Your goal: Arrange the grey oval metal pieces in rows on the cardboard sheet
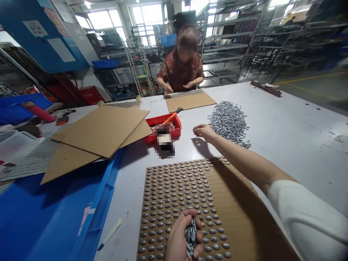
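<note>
My left hand (181,237) is cupped round a handful of small grey metal pieces (191,235), low over a brown board (239,217). Rows of the same oval pieces (176,181) cover the board's left and middle part. Beyond the board's far edge, my right hand (203,132) hangs above the white table with its fingertips pinched together; a tiny grey piece seems to show at the tips. Just right of that hand lies a large pile of grey pieces (228,121).
A red tray (176,127) holds an orange-handled tool (172,116). Brown boards (103,127) are stacked at the left above a blue crate (108,188). Across the white table (285,127), a person (181,69) works at another board (190,101).
</note>
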`<state>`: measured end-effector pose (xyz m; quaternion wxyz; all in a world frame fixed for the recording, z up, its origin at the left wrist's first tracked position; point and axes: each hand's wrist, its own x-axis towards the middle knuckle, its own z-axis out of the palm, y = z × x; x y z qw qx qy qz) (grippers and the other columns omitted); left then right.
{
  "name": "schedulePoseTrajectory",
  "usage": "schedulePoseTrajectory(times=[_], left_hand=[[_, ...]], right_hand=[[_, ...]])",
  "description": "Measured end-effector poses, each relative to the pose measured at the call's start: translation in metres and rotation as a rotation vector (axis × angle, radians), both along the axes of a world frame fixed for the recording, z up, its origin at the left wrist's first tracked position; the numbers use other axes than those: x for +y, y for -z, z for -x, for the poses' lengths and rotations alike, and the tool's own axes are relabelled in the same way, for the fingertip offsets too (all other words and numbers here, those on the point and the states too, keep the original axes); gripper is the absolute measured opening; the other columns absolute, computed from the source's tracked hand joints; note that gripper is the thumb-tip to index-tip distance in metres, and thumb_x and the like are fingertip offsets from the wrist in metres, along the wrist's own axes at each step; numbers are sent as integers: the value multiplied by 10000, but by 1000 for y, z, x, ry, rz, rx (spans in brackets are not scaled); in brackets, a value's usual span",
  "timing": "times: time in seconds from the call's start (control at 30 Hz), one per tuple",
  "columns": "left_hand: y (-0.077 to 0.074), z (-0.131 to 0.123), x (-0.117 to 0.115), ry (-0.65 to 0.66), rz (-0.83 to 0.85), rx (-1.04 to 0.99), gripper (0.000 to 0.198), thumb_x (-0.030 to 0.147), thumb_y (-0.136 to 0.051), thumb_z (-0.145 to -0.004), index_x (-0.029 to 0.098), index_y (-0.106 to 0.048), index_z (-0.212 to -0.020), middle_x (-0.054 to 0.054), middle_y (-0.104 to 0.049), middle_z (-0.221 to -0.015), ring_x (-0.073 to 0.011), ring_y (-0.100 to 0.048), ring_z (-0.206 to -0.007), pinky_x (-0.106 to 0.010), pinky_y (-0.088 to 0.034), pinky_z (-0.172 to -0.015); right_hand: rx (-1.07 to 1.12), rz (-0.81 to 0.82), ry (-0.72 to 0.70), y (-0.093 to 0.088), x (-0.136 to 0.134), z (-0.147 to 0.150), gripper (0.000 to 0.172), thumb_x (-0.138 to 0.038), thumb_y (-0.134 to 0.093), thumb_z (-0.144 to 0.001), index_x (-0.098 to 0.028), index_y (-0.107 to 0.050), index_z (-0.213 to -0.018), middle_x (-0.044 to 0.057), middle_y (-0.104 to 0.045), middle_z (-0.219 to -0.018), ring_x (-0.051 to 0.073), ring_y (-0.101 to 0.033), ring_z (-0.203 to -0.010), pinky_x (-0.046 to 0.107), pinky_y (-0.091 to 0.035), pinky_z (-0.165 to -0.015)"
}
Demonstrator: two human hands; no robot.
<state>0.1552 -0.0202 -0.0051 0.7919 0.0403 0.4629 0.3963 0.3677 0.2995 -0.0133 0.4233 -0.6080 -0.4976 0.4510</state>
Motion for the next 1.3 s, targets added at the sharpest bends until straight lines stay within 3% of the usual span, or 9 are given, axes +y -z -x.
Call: schedulePoseTrajectory(times=[0.1,0.2,0.4,0.53,0.67,0.8,1.0,1.17,1.3], left_hand=[[0,10,-2,-55,20,21,223,272,-675,-745,171,-553,-902,-2,-574,-658,-86,-501,-464,-151,-253,-323],[0,16,-3,-96,70,35,216,256,-673,-758,170,-559,-920,3,-569,-646,-84,-509,-463,-150,-273,-339],[10,10,-8,-74,44,33,254,280,-718,-715,167,-574,-891,1,-577,-633,-84,-506,-440,-155,-282,-341],[10,3,-12,-84,-23,32,260,300,-716,-709,168,-578,-885,-4,-582,-650,-91,-507,-450,-149,-266,-319],[-6,4,-23,-169,16,93,246,253,-702,-714,166,-574,-906,-1,-566,-661,-84,-492,-454,-139,-249,-305],[-33,10,-46,-253,52,136,173,239,-609,-803,149,-575,-947,-11,-549,-703,-69,-479,-477,-132,-272,-316],[-53,25,-110,-420,68,252,114,210,-533,-870,140,-563,-954,15,-487,-686,-30,-385,-444,-105,-233,-304],[-41,18,-159,-437,12,277,139,225,-627,-827,148,-521,-873,26,-471,-714,-17,-379,-477,-97,-225,-331],[-27,-4,-166,-318,-47,239,238,289,-667,-799,164,-465,-819,37,-469,-704,-12,-364,-475,-104,-180,-342]], right_hand=[[-184,-74,-36,-2,36,6,270,-323,-543,-918,-126,-570,-1100,60,-621,-1027,146,-621,-845,324,-542,-732],[-426,-149,-68,3,43,-4,307,-355,-539,-913,-143,-568,-1134,82,-595,-1140,194,-590,-996,414,-490,-873],[-860,-315,-282,26,17,-31,289,-362,-540,-889,-173,-610,-1095,95,-586,-1223,253,-452,-1205,453,-269,-1038],[-1045,-375,-366,33,1,-48,257,-266,-470,-901,-110,-654,-989,160,-643,-1111,244,-516,-1097,367,-274,-984],[-1161,-430,-369,28,-22,-77,235,-168,-478,-870,-53,-683,-882,205,-666,-1037,236,-550,-1024,346,-311,-923],[-1175,-504,-367,20,-50,-104,271,-169,-485,-871,-8,-688,-791,203,-670,-1067,186,-566,-1026,285,-353,-811],[-1101,-582,-258,14,-95,-124,684,-439,-249,-862,95,-656,-731,205,-625,-1120,185,-550,-1064,314,-330,-731],[-1034,-588,-183,6,-161,-126,357,-297,-493,-888,-7,-682,-979,164,-680,-1076,118,-593,-983,278,-364,-768],[-738,-663,-366,-6,-266,-84,227,-250,-538,-895,-116,-690,-997,113,-710,-929,120,-619,-746,245,-428,-677]])
